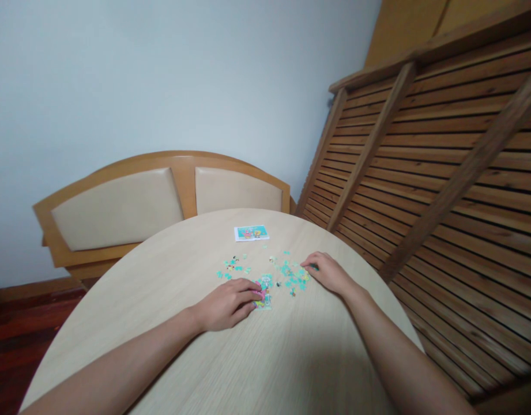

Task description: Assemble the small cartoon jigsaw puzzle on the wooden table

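Observation:
My left hand point(231, 301) lies palm down with its fingers stretched over a small, partly joined jigsaw puzzle point(267, 300) in pink, yellow and teal. Its fingertips cover the puzzle's left side. My right hand point(328, 271) is at the right edge of a spread of loose, mostly teal puzzle pieces point(293, 278). The fingers there are bent, with the fingertips apart and no piece visible between them. More loose puzzle pieces point(231, 268) lie beyond the left hand.
A reference picture card point(252, 233) lies at the far side of the round wooden table point(256, 369). Behind the table stands a padded wooden headboard point(118, 202) against a pale wall. A slatted wooden panel point(421, 173) leans on the right.

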`<action>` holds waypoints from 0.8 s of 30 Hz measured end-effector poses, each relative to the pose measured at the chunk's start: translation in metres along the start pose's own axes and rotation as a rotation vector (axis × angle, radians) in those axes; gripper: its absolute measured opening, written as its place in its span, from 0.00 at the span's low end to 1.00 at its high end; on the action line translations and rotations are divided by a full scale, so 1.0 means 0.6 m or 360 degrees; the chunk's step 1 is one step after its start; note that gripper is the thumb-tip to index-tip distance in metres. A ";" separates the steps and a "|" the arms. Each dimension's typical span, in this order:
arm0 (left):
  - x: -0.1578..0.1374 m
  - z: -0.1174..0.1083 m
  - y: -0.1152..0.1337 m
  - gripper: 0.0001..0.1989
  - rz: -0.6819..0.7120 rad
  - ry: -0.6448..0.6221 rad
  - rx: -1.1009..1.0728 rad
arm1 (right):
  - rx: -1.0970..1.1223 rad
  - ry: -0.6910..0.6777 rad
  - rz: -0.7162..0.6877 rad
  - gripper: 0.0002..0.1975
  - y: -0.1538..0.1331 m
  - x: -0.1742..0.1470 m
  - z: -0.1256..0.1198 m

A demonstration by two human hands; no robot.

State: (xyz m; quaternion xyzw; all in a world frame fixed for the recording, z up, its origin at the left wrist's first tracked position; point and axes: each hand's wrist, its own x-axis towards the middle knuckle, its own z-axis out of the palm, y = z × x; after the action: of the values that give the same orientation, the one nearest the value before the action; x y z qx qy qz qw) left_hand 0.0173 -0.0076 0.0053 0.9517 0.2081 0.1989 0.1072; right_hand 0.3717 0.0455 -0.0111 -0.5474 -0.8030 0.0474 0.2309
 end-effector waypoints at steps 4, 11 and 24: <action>-0.001 0.001 -0.001 0.15 -0.0010 -0.0013 0.0007 | 0.0118 -0.0024 -0.0072 0.12 0.000 -0.002 0.000; -0.003 0.001 -0.001 0.15 -0.0009 0.0001 0.0000 | 0.0087 0.0098 0.0106 0.10 0.004 0.000 -0.005; -0.002 -0.001 0.000 0.15 -0.0001 0.0000 0.0000 | 0.0118 -0.0030 0.0135 0.09 0.012 0.004 0.009</action>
State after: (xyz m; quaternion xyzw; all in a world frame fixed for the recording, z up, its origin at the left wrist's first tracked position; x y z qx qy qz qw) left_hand 0.0165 -0.0082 0.0055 0.9516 0.2083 0.1987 0.1073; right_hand 0.3747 0.0513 -0.0175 -0.5715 -0.7789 0.0920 0.2413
